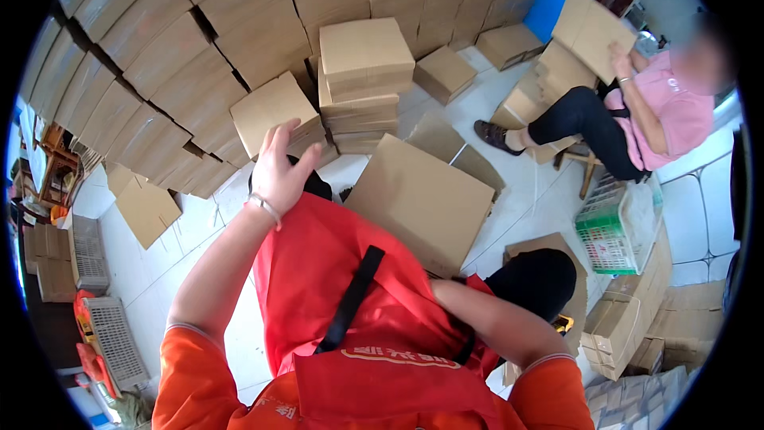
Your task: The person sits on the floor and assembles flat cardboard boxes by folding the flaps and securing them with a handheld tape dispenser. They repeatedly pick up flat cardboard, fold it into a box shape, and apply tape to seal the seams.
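My left hand [282, 175] is raised above my knee with its fingers spread and nothing in them. It is nearest to a closed cardboard box [274, 111] beside the wall of stacked cartons. My right forearm [505, 318] reaches inward across my lap, but the red apron [318, 255] hides the hand, so its fingers do not show. Just in front of my lap a brown cardboard piece [422, 199] stands tilted, its lower edge near the apron. I cannot make out whether the right hand touches it.
Stacked cartons [239, 8] line the far side, with loose boxes [366, 56] before them. At the right a seated person in pink [676, 111] holds a cardboard box [589, 32]. Nearby are a green and white crate [609, 231], a tied cardboard bundle [609, 334] and grey crates [119, 342].
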`<state>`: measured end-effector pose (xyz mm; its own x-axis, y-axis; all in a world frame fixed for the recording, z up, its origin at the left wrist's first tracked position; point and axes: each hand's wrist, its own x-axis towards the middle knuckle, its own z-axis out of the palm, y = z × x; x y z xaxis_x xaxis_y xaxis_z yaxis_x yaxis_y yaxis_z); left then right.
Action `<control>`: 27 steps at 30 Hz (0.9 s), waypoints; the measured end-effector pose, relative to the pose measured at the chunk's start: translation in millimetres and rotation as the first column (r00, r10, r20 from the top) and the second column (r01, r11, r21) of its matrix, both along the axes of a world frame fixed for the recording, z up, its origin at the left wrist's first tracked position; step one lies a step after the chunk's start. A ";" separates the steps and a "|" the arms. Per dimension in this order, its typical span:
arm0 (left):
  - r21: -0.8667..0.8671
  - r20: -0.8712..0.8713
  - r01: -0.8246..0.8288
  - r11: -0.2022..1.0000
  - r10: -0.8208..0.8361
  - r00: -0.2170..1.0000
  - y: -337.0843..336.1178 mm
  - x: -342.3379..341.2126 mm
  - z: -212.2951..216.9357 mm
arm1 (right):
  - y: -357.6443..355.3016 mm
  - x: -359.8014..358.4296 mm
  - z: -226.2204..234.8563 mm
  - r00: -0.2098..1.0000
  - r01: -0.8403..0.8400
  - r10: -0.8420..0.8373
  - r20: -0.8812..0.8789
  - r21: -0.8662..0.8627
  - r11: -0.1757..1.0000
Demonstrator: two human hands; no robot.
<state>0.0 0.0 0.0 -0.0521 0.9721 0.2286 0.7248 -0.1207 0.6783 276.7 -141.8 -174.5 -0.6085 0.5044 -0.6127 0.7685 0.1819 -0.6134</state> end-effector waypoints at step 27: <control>-0.394 0.579 0.341 0.854 -0.059 0.813 218.7 98.7 -34.5 | 434.7 51.3 57.3 -0.523 0.622 -0.789 -0.322 -0.777 -0.095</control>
